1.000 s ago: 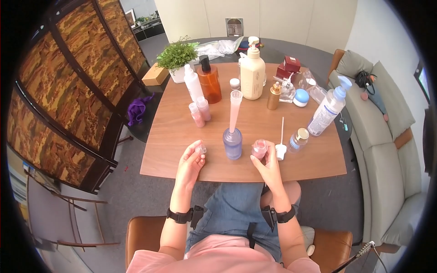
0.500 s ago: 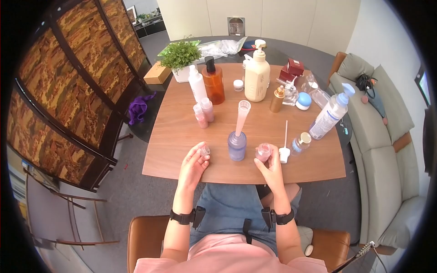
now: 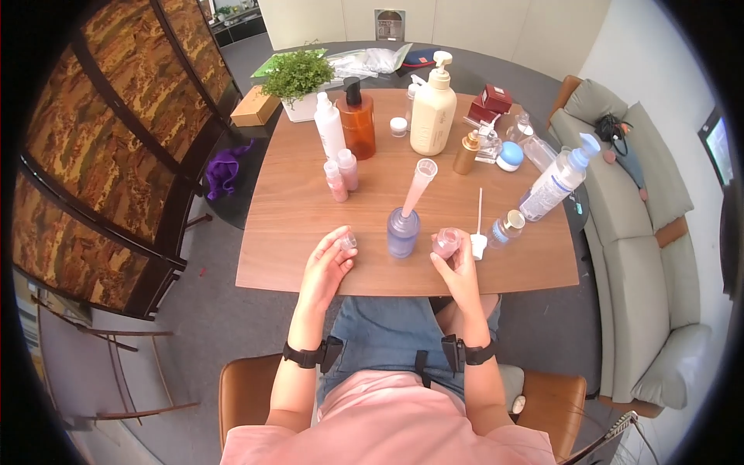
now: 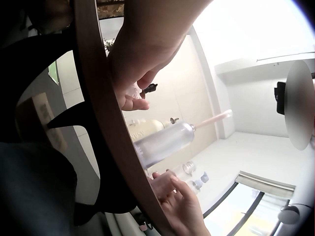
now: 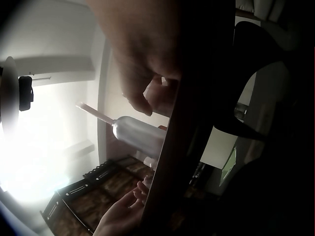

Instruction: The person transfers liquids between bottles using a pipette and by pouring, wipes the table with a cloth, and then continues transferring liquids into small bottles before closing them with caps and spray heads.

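Note:
A translucent bluish-purple bottle (image 3: 403, 239) stands near the table's front edge, between the two hands. Out of its mouth rises a long pink funnel (image 3: 419, 190), flared at the top and tilted to the right. To the bottle's left, my left hand (image 3: 324, 267) pinches a small clear cap (image 3: 348, 241) between thumb and fingers. My right hand (image 3: 459, 271) grips a small pink bottle (image 3: 446, 242) on the other side, its mouth uncovered. The left wrist view shows fingers wrapped round this pink bottle (image 4: 162, 184), its clear neck facing up.
Beside the right hand lies a white pump top (image 3: 478, 245) with a thin tube. A gold-capped jar (image 3: 508, 229) and a blue-pump bottle (image 3: 552, 186) stand farther right. Two small pink bottles (image 3: 335, 183) stand left; a cream pump bottle (image 3: 432, 120) and an amber bottle (image 3: 359, 132) stand behind.
The head view has shifted a little, and the funnel looks more tilted to the right than before. Both hands keep their holds on the cap and the pink bottle.

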`<action>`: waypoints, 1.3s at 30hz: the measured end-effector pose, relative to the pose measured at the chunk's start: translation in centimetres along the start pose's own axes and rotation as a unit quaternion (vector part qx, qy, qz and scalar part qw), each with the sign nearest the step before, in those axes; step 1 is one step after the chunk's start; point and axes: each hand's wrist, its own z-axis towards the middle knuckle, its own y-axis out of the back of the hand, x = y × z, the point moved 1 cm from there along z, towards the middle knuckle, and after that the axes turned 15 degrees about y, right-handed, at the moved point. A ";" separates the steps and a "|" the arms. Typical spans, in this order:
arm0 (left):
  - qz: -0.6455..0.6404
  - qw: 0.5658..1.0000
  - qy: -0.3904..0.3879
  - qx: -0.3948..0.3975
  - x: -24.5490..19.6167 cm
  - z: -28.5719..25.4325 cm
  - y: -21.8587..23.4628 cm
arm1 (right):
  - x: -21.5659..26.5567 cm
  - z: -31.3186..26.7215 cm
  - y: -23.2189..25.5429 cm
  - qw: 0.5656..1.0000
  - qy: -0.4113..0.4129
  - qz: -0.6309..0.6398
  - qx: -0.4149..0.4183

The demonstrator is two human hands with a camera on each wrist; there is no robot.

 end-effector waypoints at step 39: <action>-0.002 0.999 0.043 -0.012 -1.0 0.6 -0.9 | 0.9 0.4 0.0 0.999 -0.034 -0.006 0.013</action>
